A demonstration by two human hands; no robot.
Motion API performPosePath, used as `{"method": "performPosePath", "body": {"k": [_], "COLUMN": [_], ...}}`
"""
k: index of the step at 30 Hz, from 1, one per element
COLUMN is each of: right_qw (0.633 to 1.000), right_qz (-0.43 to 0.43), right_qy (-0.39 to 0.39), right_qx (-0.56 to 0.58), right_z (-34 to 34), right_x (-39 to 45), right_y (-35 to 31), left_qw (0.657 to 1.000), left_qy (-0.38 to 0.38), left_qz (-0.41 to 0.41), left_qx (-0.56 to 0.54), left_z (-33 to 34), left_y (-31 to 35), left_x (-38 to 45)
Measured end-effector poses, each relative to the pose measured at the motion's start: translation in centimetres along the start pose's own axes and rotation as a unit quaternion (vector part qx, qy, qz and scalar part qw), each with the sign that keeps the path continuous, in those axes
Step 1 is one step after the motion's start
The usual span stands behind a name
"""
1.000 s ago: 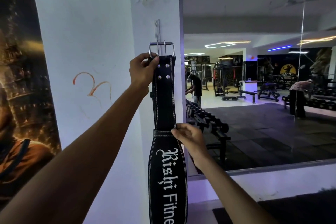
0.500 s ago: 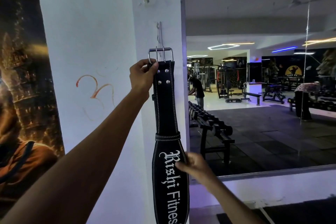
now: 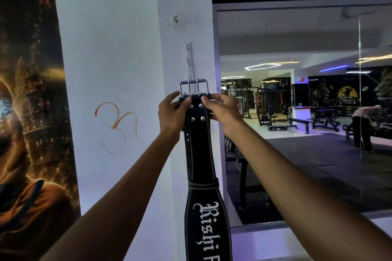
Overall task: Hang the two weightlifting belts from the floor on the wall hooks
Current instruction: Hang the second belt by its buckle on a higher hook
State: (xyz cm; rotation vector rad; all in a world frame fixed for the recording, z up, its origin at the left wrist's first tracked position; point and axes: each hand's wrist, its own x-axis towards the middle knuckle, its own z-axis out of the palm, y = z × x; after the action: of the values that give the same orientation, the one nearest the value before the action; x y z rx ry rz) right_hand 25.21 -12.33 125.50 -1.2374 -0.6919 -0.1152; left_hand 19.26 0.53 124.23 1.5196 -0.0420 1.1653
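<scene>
I hold a black belt [image 3: 199, 150] up against the white pillar [image 3: 118, 53], one hand on each side of its top end. My left hand [image 3: 172, 113] is curled around the left edge just under the buckle [image 3: 193, 87], thumb across the front by the upper rivets, the other fingers wrapped out of sight behind the strap. My right hand [image 3: 222, 108] pinches the right edge at the same height, thumb tip on the front face beside the rivets and fingers folded behind. The metal buckle stands upright above my knuckles, its two prongs pointing up, and it sits in front of the lower end of a thin metal hook strip [image 3: 189, 60] fixed to the pillar; whether the buckle is caught on a hook I cannot tell. The belt hangs straight down from my hands, past a stitched loop, widening to a panel with white lettering that runs off the bottom edge. An orange scrawl [image 3: 116, 119] marks the pillar to the left, next to a dark poster [image 3: 27, 112]. To the right is a mirror [image 3: 307, 112] showing gym machines and benches.
</scene>
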Motion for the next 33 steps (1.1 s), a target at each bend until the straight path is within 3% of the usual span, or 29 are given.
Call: {"method": "performPosePath", "body": {"k": [3, 10, 18, 25, 33], "right_qw": [1.000, 0.999, 0.993, 0.991, 0.990], "right_qz": [0.003, -0.023, -0.034, -0.046, -0.029], "right_qy": [-0.023, 0.022, 0.097, 0.112, 0.119], "right_qx": [0.019, 0.014, 0.052, 0.064, 0.072], "right_z": [0.2, 0.2, -0.1, -0.6, -1.1], "right_x": [0.1, -0.1, 0.1, 0.0, -0.7], "right_y": [0.3, 0.7, -0.2, -0.7, -0.2], "left_qw": [0.999, 0.996, 0.983, 0.988, 0.971], "left_qy": [-0.027, -0.074, -0.158, -0.131, -0.176], "left_qz": [0.018, 0.051, -0.051, -0.085, -0.152], "left_qx": [-0.008, 0.013, 0.080, 0.013, 0.054], "left_z": [-0.4, -0.3, -1.5, -1.8, -3.2], "left_y": [-0.2, -1.0, -9.9, -13.2, -18.0], "left_x": [-0.5, -2.4, -9.1, -14.3, -18.6]}}
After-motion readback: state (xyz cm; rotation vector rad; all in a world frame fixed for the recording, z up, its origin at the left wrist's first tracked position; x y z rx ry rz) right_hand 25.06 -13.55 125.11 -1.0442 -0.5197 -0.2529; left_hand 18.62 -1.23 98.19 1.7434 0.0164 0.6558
